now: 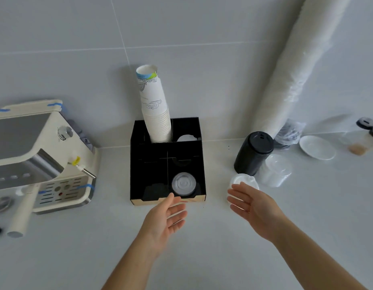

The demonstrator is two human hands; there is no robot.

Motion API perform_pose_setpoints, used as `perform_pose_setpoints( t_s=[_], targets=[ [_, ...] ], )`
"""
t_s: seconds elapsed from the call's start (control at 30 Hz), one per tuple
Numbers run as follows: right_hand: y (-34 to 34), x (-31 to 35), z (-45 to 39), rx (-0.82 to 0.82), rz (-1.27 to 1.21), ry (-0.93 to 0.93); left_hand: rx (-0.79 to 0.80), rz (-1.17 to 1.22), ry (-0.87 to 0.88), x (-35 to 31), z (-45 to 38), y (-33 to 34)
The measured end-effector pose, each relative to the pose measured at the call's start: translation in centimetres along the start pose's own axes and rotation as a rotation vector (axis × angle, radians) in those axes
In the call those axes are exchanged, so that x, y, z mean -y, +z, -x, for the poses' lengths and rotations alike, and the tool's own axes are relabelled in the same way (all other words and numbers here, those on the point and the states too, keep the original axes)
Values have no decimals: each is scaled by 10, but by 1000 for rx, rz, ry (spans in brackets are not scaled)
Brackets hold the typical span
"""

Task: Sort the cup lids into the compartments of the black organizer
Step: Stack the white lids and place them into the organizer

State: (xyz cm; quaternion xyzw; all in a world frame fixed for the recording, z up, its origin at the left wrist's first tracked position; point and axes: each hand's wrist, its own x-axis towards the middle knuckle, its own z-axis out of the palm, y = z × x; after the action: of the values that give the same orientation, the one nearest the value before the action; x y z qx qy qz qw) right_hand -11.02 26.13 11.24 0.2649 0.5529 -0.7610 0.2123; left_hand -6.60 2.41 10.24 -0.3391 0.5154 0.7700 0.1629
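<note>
A cream coffee machine (35, 155) stands at the left of the pale worktop (97, 258), its left side cut off by the frame edge. Right of it the black organizer (137, 164) sits against the tiled wall. A tall stack of paper cups (155, 109) leans out of its far left compartment, and something white (186, 138) shows in the far right one, too hidden to name. Its near right compartment holds clear lids (183, 183), round with ringed tops; how many are stacked there is hard to tell. The near left compartment is too dark to read.

The left hand (164, 214) hangs open just before the organizer's near edge, fingers spread, holding nothing. The right hand (252, 204) is open too, palm toward the left, just beside a stack of white lids (242, 180) that it partly hides; whether it touches them is unclear. Beyond these stand a black stack of lids (252, 152) and a blurred clear stack (275, 170). A long wrapped sleeve (296, 65) leans on the wall, and a white saucer (317, 147) lies at far right.
</note>
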Motion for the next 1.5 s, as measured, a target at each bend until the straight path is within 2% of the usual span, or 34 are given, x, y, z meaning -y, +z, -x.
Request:
perform_pose_setpoints(
  t_s=[0.37, 0.7, 0.93, 1.2, 1.5],
  targets=[
    [-108, 30, 3, -143, 11, -74, 70, -119, -22, 37, -3, 90],
    [-197, 74, -44, -148, 154, -74, 103, -200, -29, 58, -12, 196],
    [-217, 103, -100, -144, 302, -120, 90, -303, -52, 65, -41, 247],
    [-220, 118, -159, -93, 471, -157, 19, -530, -86, 81, -90, 294],
    [-218, 110, -197, 7, 539, -130, -67, -538, -106, 82, -124, 330]
  ],
)
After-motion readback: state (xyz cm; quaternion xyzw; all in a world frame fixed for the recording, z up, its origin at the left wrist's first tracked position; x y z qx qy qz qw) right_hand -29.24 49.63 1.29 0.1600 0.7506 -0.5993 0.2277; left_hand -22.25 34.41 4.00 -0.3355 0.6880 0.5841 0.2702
